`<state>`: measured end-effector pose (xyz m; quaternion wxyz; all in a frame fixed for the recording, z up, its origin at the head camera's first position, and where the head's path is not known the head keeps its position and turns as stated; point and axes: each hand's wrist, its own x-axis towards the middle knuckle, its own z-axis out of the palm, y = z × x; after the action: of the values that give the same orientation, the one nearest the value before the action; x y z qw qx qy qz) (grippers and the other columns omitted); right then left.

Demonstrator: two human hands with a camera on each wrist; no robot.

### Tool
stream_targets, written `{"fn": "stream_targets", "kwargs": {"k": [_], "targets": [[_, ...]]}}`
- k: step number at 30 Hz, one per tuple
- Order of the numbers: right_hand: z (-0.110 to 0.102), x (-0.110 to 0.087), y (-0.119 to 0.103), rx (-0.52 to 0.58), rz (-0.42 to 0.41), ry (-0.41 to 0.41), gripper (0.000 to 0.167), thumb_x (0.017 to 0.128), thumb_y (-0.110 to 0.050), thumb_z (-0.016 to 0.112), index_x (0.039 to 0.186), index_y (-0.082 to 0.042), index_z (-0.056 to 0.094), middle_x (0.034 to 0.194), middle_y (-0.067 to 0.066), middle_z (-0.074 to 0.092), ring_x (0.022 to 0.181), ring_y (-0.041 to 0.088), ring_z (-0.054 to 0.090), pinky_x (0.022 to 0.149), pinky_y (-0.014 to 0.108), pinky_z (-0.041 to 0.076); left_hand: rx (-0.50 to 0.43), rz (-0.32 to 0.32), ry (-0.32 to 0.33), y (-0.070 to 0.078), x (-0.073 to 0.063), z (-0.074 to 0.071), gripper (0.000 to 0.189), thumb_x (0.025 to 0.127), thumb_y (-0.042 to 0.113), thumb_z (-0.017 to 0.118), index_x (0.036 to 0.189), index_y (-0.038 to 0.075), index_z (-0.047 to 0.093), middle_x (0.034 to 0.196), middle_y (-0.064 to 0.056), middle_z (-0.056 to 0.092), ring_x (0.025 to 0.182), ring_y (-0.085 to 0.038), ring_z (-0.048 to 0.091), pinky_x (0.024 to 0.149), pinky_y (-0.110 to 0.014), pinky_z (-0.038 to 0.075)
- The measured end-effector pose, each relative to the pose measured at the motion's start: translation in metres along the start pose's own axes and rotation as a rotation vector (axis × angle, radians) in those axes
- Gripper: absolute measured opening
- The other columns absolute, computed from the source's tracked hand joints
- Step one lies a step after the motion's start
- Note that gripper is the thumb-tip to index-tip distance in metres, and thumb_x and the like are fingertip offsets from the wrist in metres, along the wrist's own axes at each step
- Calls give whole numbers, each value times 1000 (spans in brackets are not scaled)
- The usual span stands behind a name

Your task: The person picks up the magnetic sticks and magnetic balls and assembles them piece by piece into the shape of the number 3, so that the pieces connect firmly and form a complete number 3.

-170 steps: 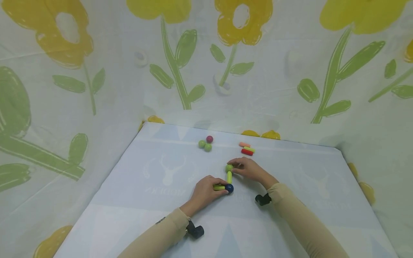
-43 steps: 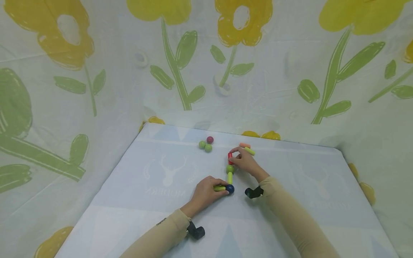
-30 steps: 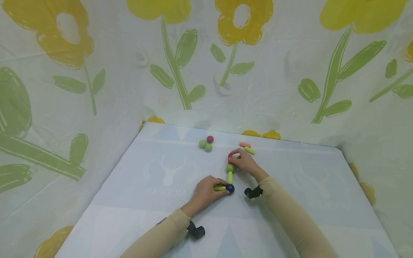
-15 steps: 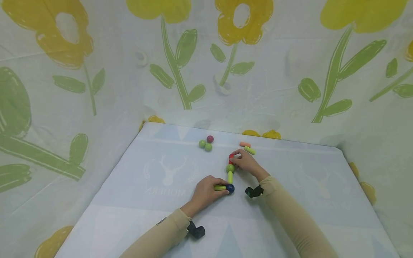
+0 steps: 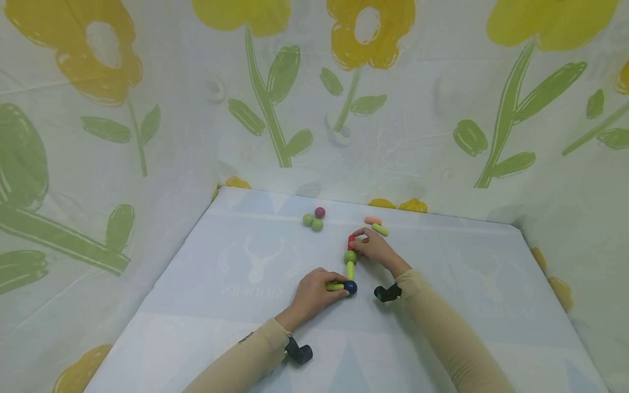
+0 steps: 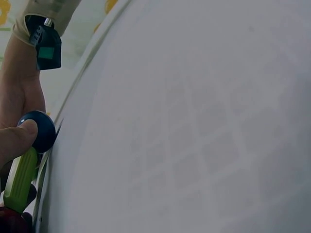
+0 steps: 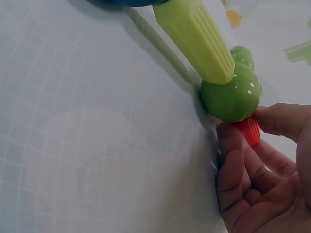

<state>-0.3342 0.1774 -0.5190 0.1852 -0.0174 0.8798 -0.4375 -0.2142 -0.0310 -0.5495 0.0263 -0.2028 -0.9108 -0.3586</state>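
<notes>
Red ridged toy rod point(image 5: 351, 243): moved from beside 2 loose rods point(image 5: 380, 229) (2 o'clock) to 12 o'clock of green ball point(image 5: 350, 257), apparently lengthening chain point(image 5: 350, 271) by 1 | right hand point(image 5: 376, 248): pinching it | left hand point(image 5: 313, 292): gripping navy ball point(image 5: 350, 288) at chain's 6 o'clock corner

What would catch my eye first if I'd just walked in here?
Probably the big yellow flowers on the backdrop, across the top of the head view. On the pale table below, a small chain bends at the blue ball, which the left hand grips, while the right hand pinches the red rod at the chain's far end.
</notes>
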Motion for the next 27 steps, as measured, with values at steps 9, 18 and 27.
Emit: {"fn": "stream_targets", "kwargs": {"k": [9, 18, 27], "targets": [[0, -1, 2, -18, -42, -2, 41, 100, -27, 66, 135, -10, 56, 106, 10, 70, 87, 21, 65, 78, 31, 54, -7, -6, -3, 2, 0, -1, 28, 85, 39, 83, 110, 27, 80, 91, 14, 68, 81, -4, 52, 70, -22, 43], [0, -2, 3, -16, -46, -2, 41, 100, -27, 66, 137, -12, 56, 108, 10, 70, 88, 22, 64, 78, 31, 53, -14, -2, -9, 1, 0, -1, 28, 85, 39, 83, 110, 27, 80, 91, 14, 68, 80, -4, 51, 70, -22, 43], [1, -4, 3, -19, -42, 7, 44, 100, -28, 66, 139, -11, 55, 111, 12, 69, 88, 21, 65, 78, 32, 54, -8, -11, -11, 1, 0, -1, 29, 85, 40, 83, 111, 28, 80, 91, 15, 67, 81, -3, 51, 70, -21, 43]]}}
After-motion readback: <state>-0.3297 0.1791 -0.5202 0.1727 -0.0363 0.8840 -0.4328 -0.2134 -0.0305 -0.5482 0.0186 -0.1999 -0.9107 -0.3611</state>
